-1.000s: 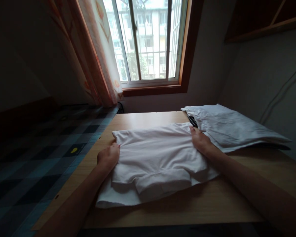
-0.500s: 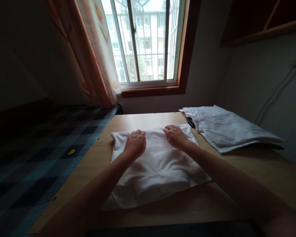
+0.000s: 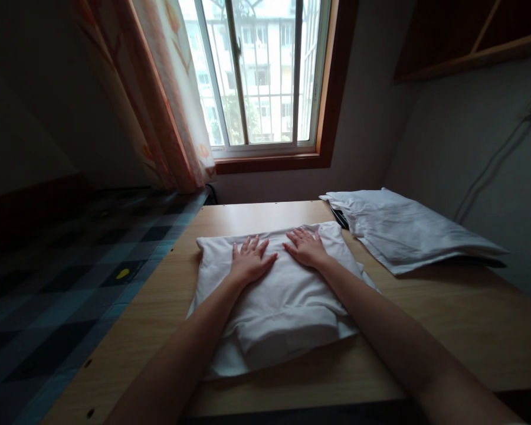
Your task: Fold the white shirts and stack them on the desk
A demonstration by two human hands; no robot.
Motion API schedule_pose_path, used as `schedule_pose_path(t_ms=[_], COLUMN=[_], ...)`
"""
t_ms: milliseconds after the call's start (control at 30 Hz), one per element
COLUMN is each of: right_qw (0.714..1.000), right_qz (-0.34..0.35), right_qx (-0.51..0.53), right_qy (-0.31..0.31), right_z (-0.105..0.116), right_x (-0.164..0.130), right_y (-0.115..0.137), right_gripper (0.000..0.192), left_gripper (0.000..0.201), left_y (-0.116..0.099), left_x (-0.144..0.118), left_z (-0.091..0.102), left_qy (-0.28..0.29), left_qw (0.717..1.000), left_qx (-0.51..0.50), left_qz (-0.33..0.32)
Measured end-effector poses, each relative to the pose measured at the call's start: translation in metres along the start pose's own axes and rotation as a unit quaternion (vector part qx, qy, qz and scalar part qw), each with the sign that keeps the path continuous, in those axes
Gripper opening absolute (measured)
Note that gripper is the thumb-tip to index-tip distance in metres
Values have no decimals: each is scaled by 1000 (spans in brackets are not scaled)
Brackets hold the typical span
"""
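Observation:
A folded white garment (image 3: 274, 292), which looks like a shirt, lies on the wooden table (image 3: 168, 295) in front of me. On its upper left part rests my left hand (image 3: 251, 258), palm down with the fingers spread. My right hand (image 3: 307, 247) lies flat on the upper right part, its fingers apart too. Neither hand grips the cloth. Soft wrinkles run across the middle of the garment, and a thicker fold shows along its near edge.
Another folded white garment (image 3: 416, 227) lies at the right on the table, with something dark under it. A bed with a checked cover (image 3: 84, 283) adjoins the table on the left. Behind stand a window (image 3: 261, 77) and a curtain (image 3: 172, 100); a cord (image 3: 487, 168) hangs at the right.
Both hands were curled at the garment's far edge; they have opened and now lie flat on it, a little nearer to me. The cloth's far part is laid over.

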State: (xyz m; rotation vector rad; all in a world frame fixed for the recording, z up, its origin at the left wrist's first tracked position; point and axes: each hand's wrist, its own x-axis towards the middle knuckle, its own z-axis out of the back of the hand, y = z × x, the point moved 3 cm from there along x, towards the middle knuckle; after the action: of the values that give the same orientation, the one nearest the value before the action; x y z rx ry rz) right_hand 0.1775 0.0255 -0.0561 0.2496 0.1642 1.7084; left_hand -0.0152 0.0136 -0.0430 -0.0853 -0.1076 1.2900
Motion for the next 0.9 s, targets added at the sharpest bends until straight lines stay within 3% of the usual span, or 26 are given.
schedule_pose_path(t_ms=[433, 667, 900], right_qw=[994, 980, 977], right_qz=[-100, -188, -200], right_qx=[-30, -33, -34], right_qy=[-23, -46, -65], right_z=[1, 2, 2], right_x=[7, 8, 9], right_y=[-53, -86, -91], right_gripper=[62, 54, 57], left_gripper=[67, 63, 69], left_y=[47, 68, 92], left_x=[-1, -1, -3], left_z=[13, 14, 16], left_qy=[-5, -16, -33], left_qw=[994, 993, 979], left_qx=[27, 37, 35], left_qz=[104, 113, 201])
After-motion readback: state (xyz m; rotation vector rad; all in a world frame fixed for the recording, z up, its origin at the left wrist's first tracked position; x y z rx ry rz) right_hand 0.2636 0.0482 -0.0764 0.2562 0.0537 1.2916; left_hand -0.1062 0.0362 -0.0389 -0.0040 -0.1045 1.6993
